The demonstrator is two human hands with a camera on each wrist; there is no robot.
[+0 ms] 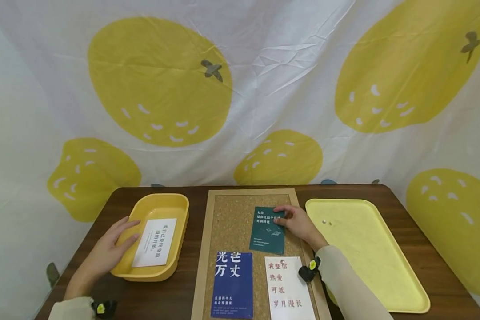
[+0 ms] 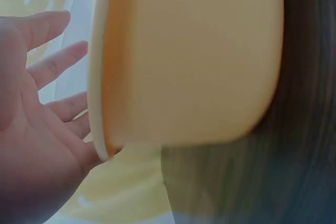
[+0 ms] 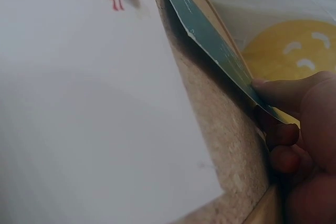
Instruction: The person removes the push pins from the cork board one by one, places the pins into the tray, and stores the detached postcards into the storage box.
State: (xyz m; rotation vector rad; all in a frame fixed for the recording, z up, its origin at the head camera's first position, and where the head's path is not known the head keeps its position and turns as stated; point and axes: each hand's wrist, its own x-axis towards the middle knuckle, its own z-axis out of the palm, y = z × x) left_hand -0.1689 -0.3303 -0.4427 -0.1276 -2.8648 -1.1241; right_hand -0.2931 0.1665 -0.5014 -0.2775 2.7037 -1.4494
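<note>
With thumb and fingers, my right hand (image 1: 298, 224) pinches the right edge of a dark green card (image 1: 264, 238) over the upper part of a cork board (image 1: 230, 222). That edge is lifted off the cork in the right wrist view. Below lie a blue card (image 1: 232, 286) and a white card with red characters (image 1: 288, 289), each with a pin at its top. At the left, my left hand (image 1: 108, 251) has its fingers spread at the rim of a yellow basin (image 1: 160, 206); whether they touch it I cannot tell. A white card (image 1: 154, 244) lies inside the basin.
Right of the board lies a pale yellow tray (image 1: 368, 253) with small metal pins (image 1: 324, 222) near its upper left. The dark wooden table (image 1: 198, 222) ends against a hanging cloth (image 1: 256, 80) printed with yellow fruit.
</note>
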